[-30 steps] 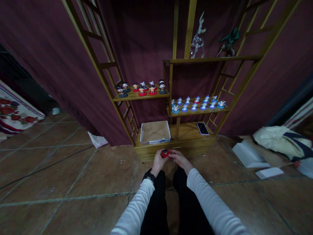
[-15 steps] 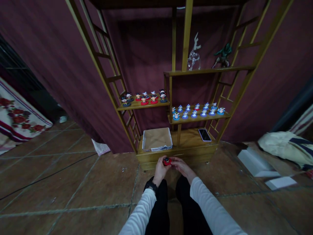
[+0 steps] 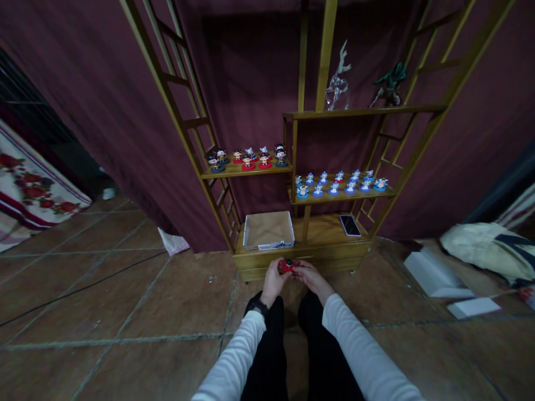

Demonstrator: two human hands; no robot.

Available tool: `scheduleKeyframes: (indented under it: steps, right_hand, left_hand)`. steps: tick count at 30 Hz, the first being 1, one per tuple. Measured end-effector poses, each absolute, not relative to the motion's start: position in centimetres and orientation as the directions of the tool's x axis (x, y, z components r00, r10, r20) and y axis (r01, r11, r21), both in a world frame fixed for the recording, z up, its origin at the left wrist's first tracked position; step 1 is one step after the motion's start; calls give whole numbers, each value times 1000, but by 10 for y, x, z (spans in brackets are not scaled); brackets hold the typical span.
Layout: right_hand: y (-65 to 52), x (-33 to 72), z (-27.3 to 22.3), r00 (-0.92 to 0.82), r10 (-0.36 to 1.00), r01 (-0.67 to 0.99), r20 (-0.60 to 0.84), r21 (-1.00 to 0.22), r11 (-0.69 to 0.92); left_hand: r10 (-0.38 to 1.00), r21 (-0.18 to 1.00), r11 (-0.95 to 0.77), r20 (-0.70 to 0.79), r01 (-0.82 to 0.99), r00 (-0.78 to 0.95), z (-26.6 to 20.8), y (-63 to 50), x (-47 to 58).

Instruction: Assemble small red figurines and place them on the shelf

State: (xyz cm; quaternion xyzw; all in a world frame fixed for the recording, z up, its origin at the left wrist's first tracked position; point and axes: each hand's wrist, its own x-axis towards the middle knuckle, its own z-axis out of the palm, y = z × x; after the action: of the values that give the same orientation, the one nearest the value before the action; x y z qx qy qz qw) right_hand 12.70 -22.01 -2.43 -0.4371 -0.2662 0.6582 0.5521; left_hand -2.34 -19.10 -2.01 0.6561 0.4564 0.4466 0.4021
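A small figurine point(image 3: 288, 265) with a dark head and a red base is held between both hands, just in front of the cabinet's lower edge. My left hand point(image 3: 275, 280) grips it from the left side. From the right, my right hand point(image 3: 310, 276) has its fingers closed on the red base. Behind the hands, an open shallow cardboard box point(image 3: 268, 228) sits on the bottom shelf. Several red- and black-based figurines point(image 3: 247, 161) stand on the left shelf, and several blue and purple ones point(image 3: 333, 188) stand in two rows on the right shelf.
A phone point(image 3: 350, 225) lies on the bottom shelf at right. Higher up stand a clear deer ornament point(image 3: 337, 83) and a dark green figure point(image 3: 390, 84). White boxes point(image 3: 437, 273) and a pale bag point(image 3: 487, 250) rest on the floor to the right. A black cable point(image 3: 83, 287) crosses the floor at left.
The view has tilted slightly, so the upper shelves sit higher in the picture. Both hands still hold the figurine, which seems turned a little, its dark head now more upright.
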Motion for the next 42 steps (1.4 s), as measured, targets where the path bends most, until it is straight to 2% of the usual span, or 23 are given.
scheduleKeyframes:
  steps: [5,10,16,19,24,31,36,42]
  right_hand:
    - [-220,129,-25,-47,959,-474,-278,-839,-266]
    - [-219,128,-26,-30,957,-465,-290,-843,-270]
    - [-217,127,-28,9,952,-445,-305,-854,-269]
    - [-215,128,-31,7,954,-440,-300,-857,-267]
    - [-214,129,-36,-11,958,-421,-287,-868,-265]
    - [-211,131,-40,22,946,-419,-323,-862,-285]
    - [-211,131,-43,33,946,-430,-322,-859,-277]
    - [-211,130,-43,47,946,-420,-321,-865,-273]
  left_hand:
    - [943,903,-303,238,303,234,-23,-188,-24]
    - [923,894,-349,277,281,266,-21,-189,-23]
    - [903,833,-407,308,374,298,-19,-199,-19]
    - [883,749,-453,300,484,361,-18,-204,-18]
    - [837,544,-541,279,641,470,-16,-207,-18]
    - [793,374,-609,267,699,548,-16,-208,-16]
    - [787,342,-616,260,710,559,-14,-210,-15]
    - [788,356,-615,242,703,567,-14,-210,-15]
